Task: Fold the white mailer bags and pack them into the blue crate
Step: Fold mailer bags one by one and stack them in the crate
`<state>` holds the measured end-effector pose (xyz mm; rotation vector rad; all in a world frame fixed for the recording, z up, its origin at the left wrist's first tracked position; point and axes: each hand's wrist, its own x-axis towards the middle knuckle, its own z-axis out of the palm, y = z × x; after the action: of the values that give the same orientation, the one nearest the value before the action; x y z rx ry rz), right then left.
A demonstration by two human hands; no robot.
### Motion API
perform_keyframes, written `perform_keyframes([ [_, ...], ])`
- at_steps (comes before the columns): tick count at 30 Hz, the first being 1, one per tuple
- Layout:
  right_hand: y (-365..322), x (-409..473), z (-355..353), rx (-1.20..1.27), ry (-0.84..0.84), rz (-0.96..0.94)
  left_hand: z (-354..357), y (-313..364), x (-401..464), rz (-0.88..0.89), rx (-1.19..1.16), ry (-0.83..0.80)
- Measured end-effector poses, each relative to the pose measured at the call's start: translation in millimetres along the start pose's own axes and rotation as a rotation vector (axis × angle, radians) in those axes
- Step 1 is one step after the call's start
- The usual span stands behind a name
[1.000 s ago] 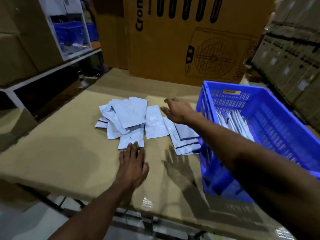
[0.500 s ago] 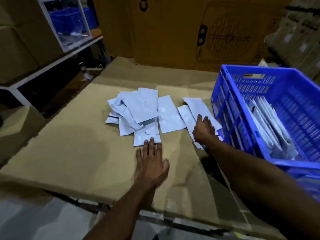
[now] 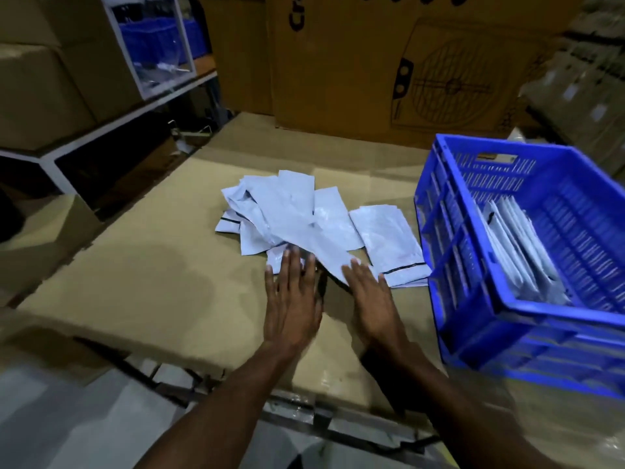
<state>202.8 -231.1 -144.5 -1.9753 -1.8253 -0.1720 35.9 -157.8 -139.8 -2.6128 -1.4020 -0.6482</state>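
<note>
A loose pile of white mailer bags (image 3: 287, 211) lies in the middle of the cardboard-covered table (image 3: 142, 265). One long bag (image 3: 324, 255) slants from the pile down toward my hands. My left hand (image 3: 291, 299) lies flat with straight fingers, its fingertips on the pile's near edge. My right hand (image 3: 372, 299) is flat too, its fingertips at the lower end of the slanted bag. Another bag with a dark strip (image 3: 392, 245) lies beside the blue crate (image 3: 473, 299) on the right, which holds several folded bags (image 3: 517, 255) standing on edge.
A big printed cardboard box (image 3: 389, 69) stands behind the table. At the left are a white shelf frame (image 3: 101, 130), brown cartons (image 3: 40, 89) and more blue crates (image 3: 152, 42). Stacked cartons (image 3: 592, 79) line the right. The table's near edge (image 3: 203, 360) is close to my arms.
My right hand moved left from the bags beside the crate to the near edge of the pile, beside my left hand. A long bag now lies slanted toward it. The view has shifted.
</note>
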Motion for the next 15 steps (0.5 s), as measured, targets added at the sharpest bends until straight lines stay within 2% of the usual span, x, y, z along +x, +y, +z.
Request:
perform_keyframes([
  [3,3,-38,-7,-0.031,-0.107,-0.11,-5,1,-9,0.153,0.102,0.066],
  [5,10,-50,-14,-0.016,-0.117,-0.165,-12,0,-19,0.278,0.131,0.116],
  [8,17,-57,-19,0.025,-0.136,-0.245,-24,-6,-35,0.322,0.122,0.172],
  [15,21,-62,-16,0.04,-0.275,-0.313,-14,-25,-49,0.368,0.184,-0.134],
])
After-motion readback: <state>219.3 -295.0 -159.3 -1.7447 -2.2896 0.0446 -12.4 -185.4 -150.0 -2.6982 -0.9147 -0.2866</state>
